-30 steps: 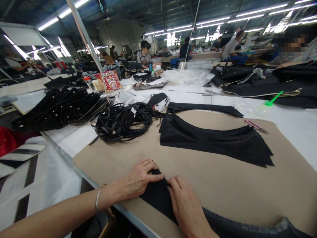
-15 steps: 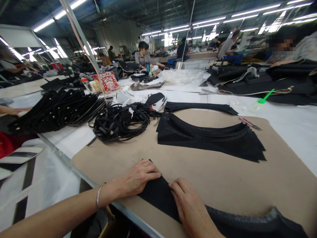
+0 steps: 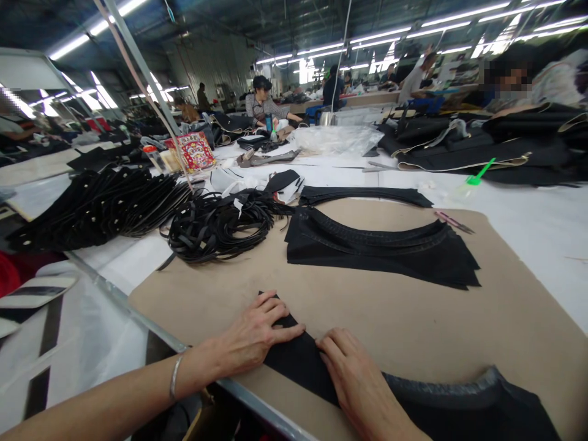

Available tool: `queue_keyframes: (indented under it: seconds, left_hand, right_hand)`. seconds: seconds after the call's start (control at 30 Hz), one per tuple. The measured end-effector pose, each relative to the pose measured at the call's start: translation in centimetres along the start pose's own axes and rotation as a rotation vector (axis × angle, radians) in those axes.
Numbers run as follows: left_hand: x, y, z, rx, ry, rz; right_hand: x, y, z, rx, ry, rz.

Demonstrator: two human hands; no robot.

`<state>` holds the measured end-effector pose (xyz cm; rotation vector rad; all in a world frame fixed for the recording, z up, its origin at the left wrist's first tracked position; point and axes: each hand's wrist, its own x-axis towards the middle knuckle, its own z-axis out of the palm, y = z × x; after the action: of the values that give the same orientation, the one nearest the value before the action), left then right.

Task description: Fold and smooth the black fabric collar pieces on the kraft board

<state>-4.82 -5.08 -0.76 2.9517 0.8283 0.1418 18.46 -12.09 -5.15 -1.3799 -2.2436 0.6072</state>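
A curved black fabric piece lies slantwise on the brown board at the near edge, with a greyish strip along its inner curve. My left hand rests flat on its far left end, fingers spread and thumb stretched along the upper edge. Close by, my right hand has its fingers bent together on that same edge, thumb hidden, and covers the middle of the piece. Beyond both hands lies a stack of similar black fabric pieces.
The brown board covers the near table. A narrow black stack, pink-handled scissors and a tangle of black straps lie farther back. Left stands a pile of black parts by a metal pole. People work behind.
My left hand's fingers have spread, and its thumb has stretched out along the fabric edge. My right hand stays on the edge. The whole view has shifted slightly.
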Motion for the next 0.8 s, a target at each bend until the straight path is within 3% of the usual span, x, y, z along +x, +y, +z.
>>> queue_keyframes:
  seconds: [0.23, 0.47, 0.63, 0.8]
  left_hand:
    - [0.0, 0.8, 0.3, 0.044, 0.074, -0.007]
    - [0.2, 1.1, 0.4, -0.101, 0.078, -0.031]
    - [1.6, 3.4, 0.9, -0.278, 0.106, -0.018]
    - [1.6, 5.5, 2.0, -0.226, 0.084, 0.012]
  right_hand:
    - [-1.3, 0.7, -0.8, -0.032, 0.017, -0.031]
    - [-2.4, 1.2, -1.3, -0.081, 0.008, -0.041]
    - [-2.3, 0.8, -1.5, -0.109, 0.034, -0.05]
    - [-2.2, 0.4, -1.7, -0.144, 0.036, -0.046]
